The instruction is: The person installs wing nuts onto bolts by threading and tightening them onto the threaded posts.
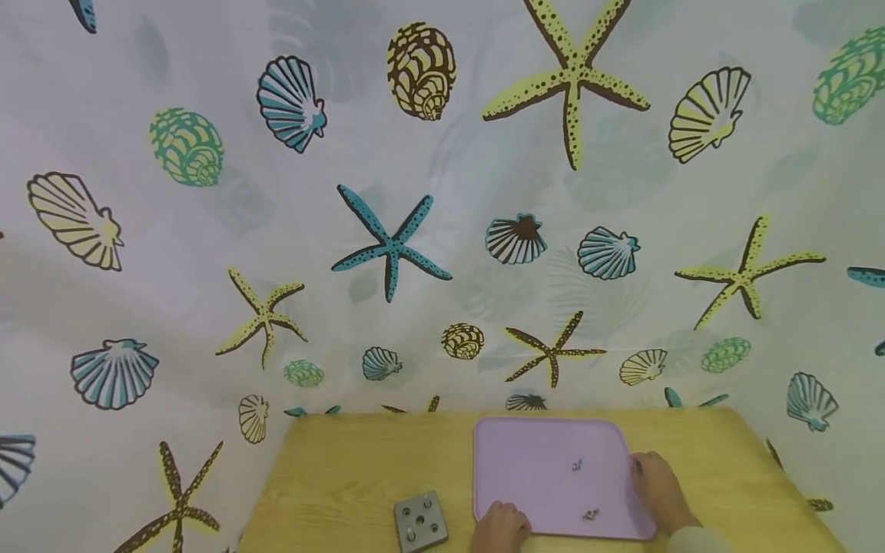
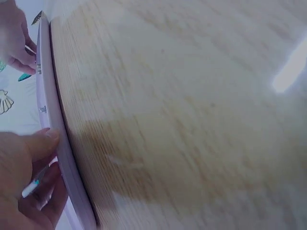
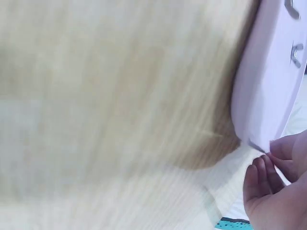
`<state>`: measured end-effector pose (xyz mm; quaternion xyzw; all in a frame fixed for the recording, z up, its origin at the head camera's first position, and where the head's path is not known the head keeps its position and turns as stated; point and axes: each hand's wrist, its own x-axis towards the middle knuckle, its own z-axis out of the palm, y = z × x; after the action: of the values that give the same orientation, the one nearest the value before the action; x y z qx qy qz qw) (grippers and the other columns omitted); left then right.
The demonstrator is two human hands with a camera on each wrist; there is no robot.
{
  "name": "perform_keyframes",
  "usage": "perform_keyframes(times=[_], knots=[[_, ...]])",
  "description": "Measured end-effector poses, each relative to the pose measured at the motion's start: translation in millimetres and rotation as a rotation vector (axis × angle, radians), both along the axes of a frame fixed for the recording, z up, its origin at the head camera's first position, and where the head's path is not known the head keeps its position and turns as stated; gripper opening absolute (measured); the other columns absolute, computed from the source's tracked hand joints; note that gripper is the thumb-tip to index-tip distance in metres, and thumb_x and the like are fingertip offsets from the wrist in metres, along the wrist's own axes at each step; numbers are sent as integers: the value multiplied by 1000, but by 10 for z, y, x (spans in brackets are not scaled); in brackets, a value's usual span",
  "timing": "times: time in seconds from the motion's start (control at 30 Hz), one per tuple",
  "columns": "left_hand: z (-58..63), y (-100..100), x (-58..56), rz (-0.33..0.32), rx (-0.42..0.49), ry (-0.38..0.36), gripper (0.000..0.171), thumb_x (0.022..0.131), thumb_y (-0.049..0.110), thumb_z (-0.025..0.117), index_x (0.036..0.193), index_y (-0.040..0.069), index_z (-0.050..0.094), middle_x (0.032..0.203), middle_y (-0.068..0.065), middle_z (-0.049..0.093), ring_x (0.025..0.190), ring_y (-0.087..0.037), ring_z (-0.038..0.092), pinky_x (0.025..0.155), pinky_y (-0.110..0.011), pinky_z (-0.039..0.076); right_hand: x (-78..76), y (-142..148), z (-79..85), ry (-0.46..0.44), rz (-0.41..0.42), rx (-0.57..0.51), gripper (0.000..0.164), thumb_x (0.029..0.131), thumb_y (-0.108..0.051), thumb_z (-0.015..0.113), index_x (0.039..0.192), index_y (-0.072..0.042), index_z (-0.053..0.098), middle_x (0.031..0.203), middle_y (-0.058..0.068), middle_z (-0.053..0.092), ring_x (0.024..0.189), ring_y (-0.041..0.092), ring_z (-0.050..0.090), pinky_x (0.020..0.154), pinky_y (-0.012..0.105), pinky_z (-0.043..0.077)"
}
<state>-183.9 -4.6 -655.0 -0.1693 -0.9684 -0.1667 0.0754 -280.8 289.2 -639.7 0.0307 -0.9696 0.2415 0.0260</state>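
Lilac tray [image 1: 525, 476], lower right of the head frame, on or just over the wooden table [image 1: 346, 461]; cannot tell whether any edge is raised. Main hazard, as I judge it: two wing nuts lie loose on it, one [image 1: 577, 465] right of the tray's middle, the other [image 1: 590, 514] close to its bottom rim. Uneven lift or a jerk from either hand would likely set them sliding; the lower one seems likelier to hop the low rim. A shift toward lower left could also bump the grey metal block [image 1: 422, 531], near the tray's left side, two short posts upright in it. Grip looks light, fingertips only, so a corner might slip. Pose: left hand [image 1: 501, 526] at bottom centre-right, knuckles up, on the tray's lower left corner; in the left wrist view its thumb and curled fingers pinch the rim. Right hand [image 1: 658, 485] comes in from lower right, pale sleeve [image 1: 694, 540] behind, wrist angled up-left; thumb and fingertips pinch the tray's right edge, remaining fingers bent.
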Motion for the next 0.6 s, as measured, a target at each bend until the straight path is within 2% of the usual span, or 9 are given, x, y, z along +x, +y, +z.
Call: perform_keyframes(times=[0.07,0.13,0.2,0.27,0.33,0.43,0.5,0.6], knots=[[-20,-62,-1,-58,-2,76,12,76,22,74,88,24,72,82,11,59,77,-6,51,69,-18,44,83,-25,9,80,59,0,20,86,2,54,101,13,61,88,19,59,86,37,57,77,49,46],[-13,-161,11,-103,3,163,19,78,24,72,97,23,69,91,9,59,84,-7,52,74,-19,44,184,-62,28,114,106,-20,18,84,2,57,99,9,63,88,16,60,87,36,58,78,49,47],[60,-304,53,-96,48,186,28,79,25,70,106,21,65,100,7,57,91,-10,51,79,-22,44,286,-107,56,102,138,-42,17,83,1,58,99,5,65,90,11,61,89,34,59,79,47,47],[167,-492,114,-51,96,188,35,80,27,70,112,19,61,106,4,56,96,-14,51,82,-28,45,383,-152,71,87,159,-78,17,83,0,59,98,2,66,89,8,62,90,30,60,79,45,48],[272,-725,209,17,164,158,41,80,29,69,117,15,56,112,0,54,101,-19,50,85,-35,45,494,-200,83,83,166,-81,16,84,-1,60,98,-1,67,89,4,63,90,27,59,81,43,48],[396,-1109,359,116,273,77,54,80,34,70,125,11,49,120,-6,50,107,-26,47,86,-44,44,656,-270,92,137,176,-69,15,83,-2,63,97,-5,68,88,0,62,87,21,58,80,41,48],[427,-1365,434,168,332,12,65,79,41,70,129,9,44,125,-10,46,112,-30,44,89,-49,41,748,-345,91,208,208,-61,17,80,-1,66,96,-7,68,89,-4,61,86,17,57,79,39,48],[377,-1712,475,244,383,-125,83,74,52,71,135,8,35,132,-16,38,117,-36,38,92,-55,36,803,-535,80,307,332,-85,22,77,-2,70,99,-6,68,92,-5,60,84,12,55,73,33,49]])
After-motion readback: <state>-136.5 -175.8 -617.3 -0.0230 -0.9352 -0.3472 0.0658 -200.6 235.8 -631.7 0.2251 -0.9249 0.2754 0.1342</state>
